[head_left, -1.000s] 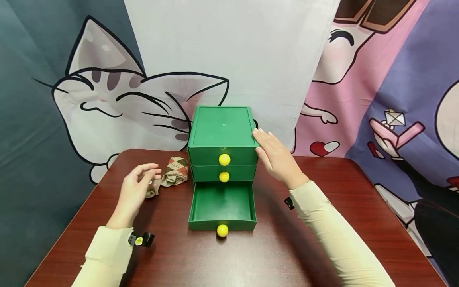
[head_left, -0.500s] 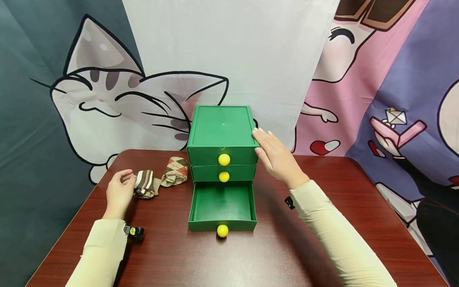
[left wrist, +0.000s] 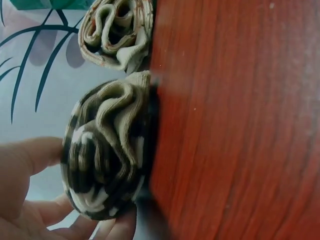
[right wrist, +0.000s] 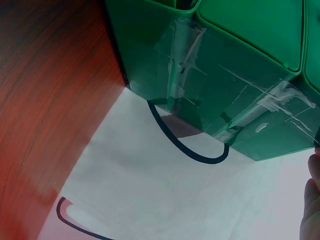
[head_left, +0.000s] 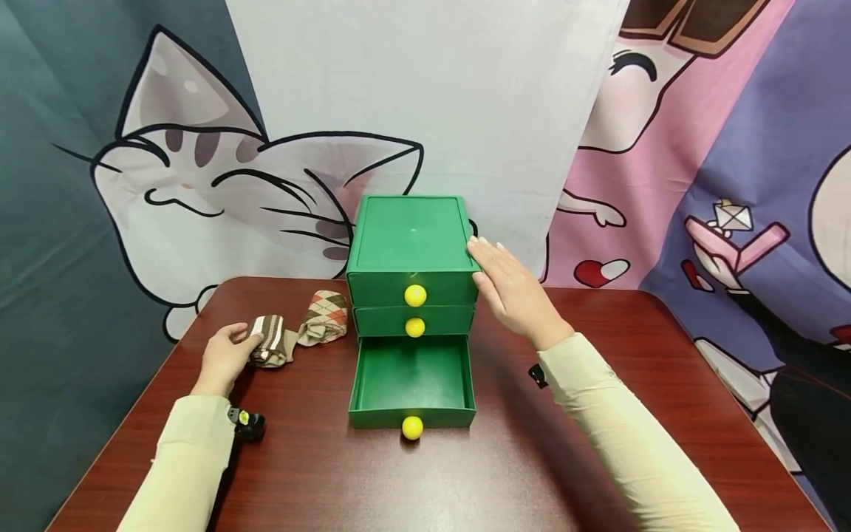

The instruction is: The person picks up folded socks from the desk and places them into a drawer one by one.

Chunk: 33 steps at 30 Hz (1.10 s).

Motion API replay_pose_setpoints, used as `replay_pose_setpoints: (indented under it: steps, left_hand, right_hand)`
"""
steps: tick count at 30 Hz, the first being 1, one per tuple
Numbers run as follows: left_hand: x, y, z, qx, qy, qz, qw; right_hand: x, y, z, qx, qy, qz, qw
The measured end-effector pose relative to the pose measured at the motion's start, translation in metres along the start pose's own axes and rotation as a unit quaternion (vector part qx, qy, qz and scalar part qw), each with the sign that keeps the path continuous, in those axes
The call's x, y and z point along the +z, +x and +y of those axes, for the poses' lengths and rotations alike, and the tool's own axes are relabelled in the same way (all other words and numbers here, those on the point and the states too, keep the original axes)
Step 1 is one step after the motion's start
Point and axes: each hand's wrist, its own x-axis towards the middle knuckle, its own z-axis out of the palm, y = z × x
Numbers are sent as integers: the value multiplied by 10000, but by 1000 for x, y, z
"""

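My left hand (head_left: 226, 356) reaches a rolled-up pair of striped socks (head_left: 269, 341) on the table's left side. In the left wrist view the thumb (left wrist: 42, 154) lies against one side of the brown-and-white sock roll (left wrist: 102, 150), and the fingers (left wrist: 122, 225) come round its other side. Just beyond sits a second roll, argyle socks (head_left: 323, 318). My right hand (head_left: 515, 295) rests with straight fingers on the top right edge of a green drawer cabinet (head_left: 414, 235). The cabinet's bottom drawer (head_left: 412, 420) is pulled out, with nothing inside; two drawers above it are closed.
Yellow ball knobs (head_left: 415, 295) stick out from the drawer fronts. The dark red wooden table (head_left: 299, 473) carries everything, and a printed cloth backdrop (head_left: 465, 96) hangs behind it. Clear tape (right wrist: 182, 65) runs over the cabinet's right side.
My left hand has moved left and away from in front of the striped socks, then closed in on their left end. The right hand stays on the cabinet.
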Motion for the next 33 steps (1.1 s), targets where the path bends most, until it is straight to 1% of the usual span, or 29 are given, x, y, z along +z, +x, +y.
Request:
replay_pose_setpoints:
  steps: [5,7,9,12,14,18,21,23,25,28,33]
  left_hand:
    - [-5,1,-1,40,64,-798,9968]
    - [-5,2,-1,53,33,-1009,9949]
    - [-5,3,-2,20,-19,-1118,9937]
    - [-5,3,-2,-113,-145,-1189,9927]
    - [-6,2,-2,-145,-206,-1167,9928]
    - [-8,-1,-1,-131,-441,-1106,9928]
    - [-10,-3,-1,-109,-675,-1193,9905]
    - [-12,-5,-2,-111,-744,-1278,9889]
    - [-14,-8,-3,-110,-740,-1326,9883]
    - [-17,-13,-4,-93,-657,-1301,9893]
    - [-21,-23,5,69,-610,-1238,9904]
  right_hand:
    - [0,-1,1,56,-37,-64,10000]
    - [-1,-2,2,80,-49,-68,9999]
    - [-1,-2,2,92,-52,-63,9999]
    - [-1,-1,0,92,-27,-75,9999]
    - [-2,0,0,77,-12,-91,9999]
    - [-3,0,-2,89,-12,-113,9999]
    - [-3,0,-2,120,-39,-86,9999]
    - [-3,0,-2,133,-48,-66,9999]
    - [-2,0,-1,135,-66,-68,9999]
    - [-2,1,-2,142,-24,-101,9998]
    - [-1,1,-2,130,-28,-103,9999]
